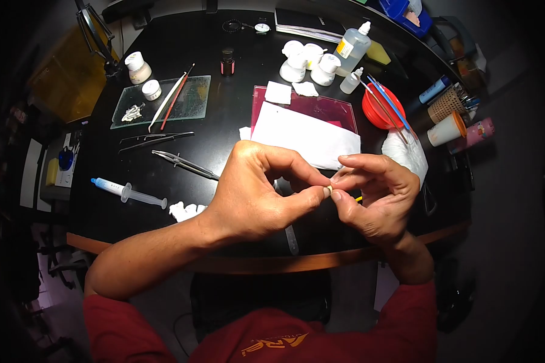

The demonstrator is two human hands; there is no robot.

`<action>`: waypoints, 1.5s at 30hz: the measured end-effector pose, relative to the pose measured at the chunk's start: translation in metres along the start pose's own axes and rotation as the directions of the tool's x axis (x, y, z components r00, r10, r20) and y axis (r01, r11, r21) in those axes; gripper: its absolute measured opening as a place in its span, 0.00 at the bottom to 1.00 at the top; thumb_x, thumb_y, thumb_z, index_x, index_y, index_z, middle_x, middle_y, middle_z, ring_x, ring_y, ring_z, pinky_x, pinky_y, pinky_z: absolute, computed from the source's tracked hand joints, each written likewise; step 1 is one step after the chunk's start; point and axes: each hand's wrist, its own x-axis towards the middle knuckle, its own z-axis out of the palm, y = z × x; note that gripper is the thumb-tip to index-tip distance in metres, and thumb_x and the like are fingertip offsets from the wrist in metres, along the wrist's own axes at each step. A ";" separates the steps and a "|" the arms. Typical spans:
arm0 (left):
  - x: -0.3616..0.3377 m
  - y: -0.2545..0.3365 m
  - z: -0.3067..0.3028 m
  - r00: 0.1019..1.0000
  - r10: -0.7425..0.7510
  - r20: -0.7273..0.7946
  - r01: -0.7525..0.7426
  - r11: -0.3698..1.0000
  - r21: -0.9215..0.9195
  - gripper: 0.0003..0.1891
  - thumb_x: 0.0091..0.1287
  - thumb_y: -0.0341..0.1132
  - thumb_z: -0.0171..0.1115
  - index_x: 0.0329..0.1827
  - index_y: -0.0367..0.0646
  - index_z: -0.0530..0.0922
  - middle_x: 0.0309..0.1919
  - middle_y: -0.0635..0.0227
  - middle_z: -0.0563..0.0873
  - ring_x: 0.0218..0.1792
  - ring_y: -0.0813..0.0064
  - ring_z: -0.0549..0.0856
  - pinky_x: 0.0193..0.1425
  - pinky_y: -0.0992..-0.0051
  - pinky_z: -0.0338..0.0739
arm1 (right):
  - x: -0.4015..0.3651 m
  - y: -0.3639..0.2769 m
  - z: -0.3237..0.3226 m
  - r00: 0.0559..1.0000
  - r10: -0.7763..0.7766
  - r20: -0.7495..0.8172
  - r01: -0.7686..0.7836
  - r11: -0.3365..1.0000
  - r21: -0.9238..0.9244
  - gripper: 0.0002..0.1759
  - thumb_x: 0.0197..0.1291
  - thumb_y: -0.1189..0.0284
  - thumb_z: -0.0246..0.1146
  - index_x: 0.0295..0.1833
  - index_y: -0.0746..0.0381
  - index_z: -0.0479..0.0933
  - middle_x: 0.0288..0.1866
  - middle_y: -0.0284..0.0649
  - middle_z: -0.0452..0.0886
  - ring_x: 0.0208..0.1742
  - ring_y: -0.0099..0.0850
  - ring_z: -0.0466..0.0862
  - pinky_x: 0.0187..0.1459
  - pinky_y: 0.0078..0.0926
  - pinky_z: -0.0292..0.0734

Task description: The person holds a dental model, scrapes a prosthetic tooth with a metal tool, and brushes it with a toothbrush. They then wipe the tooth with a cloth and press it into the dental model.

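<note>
Small pale piece [328, 191] pinched between left hand [254, 193] thumb and forefinger, right hand [375, 196] fingertips pressed against it from other side. Held above near edge of black table [163, 175]. Piece tiny, cream-coloured, rounded; details too small to tell.

We hold our left hand [254, 193] and right hand [378, 196] fingertip to fingertip at mid-frame, both pinched closed. Our forearms rise from the lower edge.
</note>
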 end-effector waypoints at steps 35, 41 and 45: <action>0.002 0.002 -0.004 0.995 -0.081 0.054 0.079 0.996 0.030 0.05 0.63 0.25 0.76 0.39 0.32 0.90 0.33 0.61 0.93 0.34 0.81 0.89 0.41 0.79 0.83 | 0.004 0.002 -0.004 0.997 -0.008 0.082 0.011 0.999 -0.039 0.21 0.52 0.87 0.74 0.55 0.75 0.83 0.38 0.45 0.92 0.40 0.26 0.92 0.46 0.21 0.85; 0.001 -0.002 -0.002 1.000 -0.004 0.021 0.001 0.991 0.134 0.05 0.63 0.25 0.75 0.38 0.33 0.90 0.32 0.62 0.93 0.34 0.81 0.89 0.41 0.79 0.83 | 0.003 -0.001 -0.001 0.988 0.148 0.032 -0.149 0.989 0.014 0.19 0.53 0.87 0.73 0.53 0.76 0.84 0.39 0.44 0.91 0.41 0.27 0.92 0.44 0.20 0.86; 0.003 0.005 -0.004 0.991 -0.121 0.053 0.119 0.992 0.045 0.05 0.63 0.26 0.76 0.38 0.33 0.90 0.31 0.63 0.92 0.34 0.80 0.89 0.41 0.78 0.83 | 0.004 0.000 -0.002 0.998 0.045 0.053 -0.042 0.998 -0.054 0.20 0.52 0.87 0.74 0.53 0.75 0.84 0.40 0.44 0.91 0.41 0.28 0.93 0.44 0.20 0.86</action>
